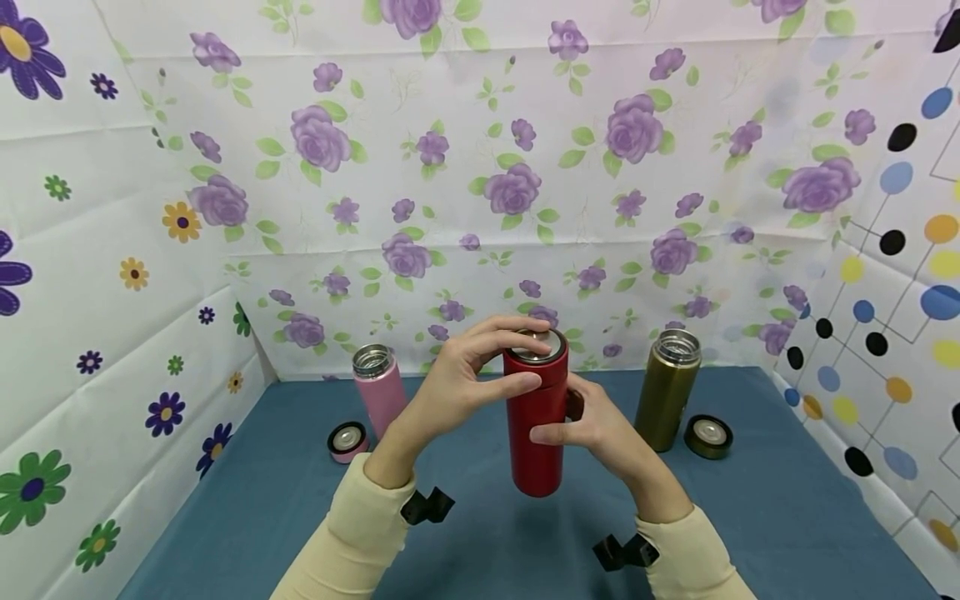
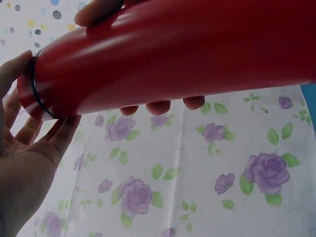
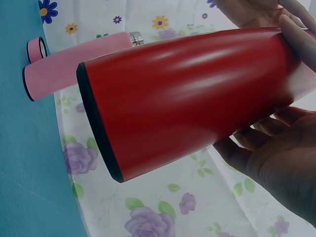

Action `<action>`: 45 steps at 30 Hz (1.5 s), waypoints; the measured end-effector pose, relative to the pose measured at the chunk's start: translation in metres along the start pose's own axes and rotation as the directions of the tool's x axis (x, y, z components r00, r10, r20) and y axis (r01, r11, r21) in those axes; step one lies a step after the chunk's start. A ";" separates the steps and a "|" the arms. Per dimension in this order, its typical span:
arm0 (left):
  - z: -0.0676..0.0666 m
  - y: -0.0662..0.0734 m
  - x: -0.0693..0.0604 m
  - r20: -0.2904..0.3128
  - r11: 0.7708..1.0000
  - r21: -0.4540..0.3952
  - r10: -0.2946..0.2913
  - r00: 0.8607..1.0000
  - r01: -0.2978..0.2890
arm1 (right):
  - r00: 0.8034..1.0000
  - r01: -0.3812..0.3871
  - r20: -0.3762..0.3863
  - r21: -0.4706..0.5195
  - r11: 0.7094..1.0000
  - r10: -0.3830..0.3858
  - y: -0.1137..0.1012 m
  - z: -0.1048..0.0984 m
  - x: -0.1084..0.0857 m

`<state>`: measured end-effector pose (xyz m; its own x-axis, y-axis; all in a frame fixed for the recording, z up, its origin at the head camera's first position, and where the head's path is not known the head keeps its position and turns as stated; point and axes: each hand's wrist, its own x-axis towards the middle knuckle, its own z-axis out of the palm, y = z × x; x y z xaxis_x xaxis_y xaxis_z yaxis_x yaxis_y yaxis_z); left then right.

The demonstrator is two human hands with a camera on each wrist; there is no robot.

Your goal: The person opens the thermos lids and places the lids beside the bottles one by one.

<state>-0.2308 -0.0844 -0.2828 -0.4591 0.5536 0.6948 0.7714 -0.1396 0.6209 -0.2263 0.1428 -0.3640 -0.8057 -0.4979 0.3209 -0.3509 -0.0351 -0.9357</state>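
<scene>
A red thermos bottle (image 1: 537,442) is held upright in front of me, its dark-edged base apart from the table in the right wrist view. At its upper end sits a red lid (image 1: 538,367) with a shiny silver disc in a dark ring on top. My left hand (image 1: 468,367) grips this lid, thumb on the near side and fingers reaching over the top. Lower down, my right hand (image 1: 600,425) holds the bottle's body, thumb across the front and fingers behind. A black ring shows between lid and body in the left wrist view.
On the blue table (image 1: 465,542), a lidless pink bottle (image 1: 381,392) stands at left beside its pink lid (image 1: 348,442). To the right, a lidless olive-green bottle (image 1: 667,400) stands by its lid (image 1: 708,437). Patterned cloth walls (image 1: 480,283) border the back and sides.
</scene>
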 end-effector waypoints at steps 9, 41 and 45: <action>0.004 -0.001 -0.001 -0.029 0.999 0.039 0.021 0.999 -0.020 | 1.000 0.016 -0.005 -0.024 1.000 -0.016 -0.001 0.001 0.000; 0.001 0.004 -0.001 -0.012 0.993 0.120 0.012 1.000 -0.010 | 1.000 -0.016 -0.001 0.010 1.000 0.016 0.000 0.000 0.000; 0.003 0.004 0.000 -0.030 0.992 0.122 0.024 0.999 -0.021 | 1.000 -0.011 0.000 0.010 1.000 0.011 0.000 -0.001 0.000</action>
<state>-0.2264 -0.0826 -0.2816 -0.4533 0.5248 0.7205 0.8288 -0.0493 0.5574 -0.2266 0.1439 -0.3640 -0.8096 -0.4978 0.3110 -0.3375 -0.0386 -0.9405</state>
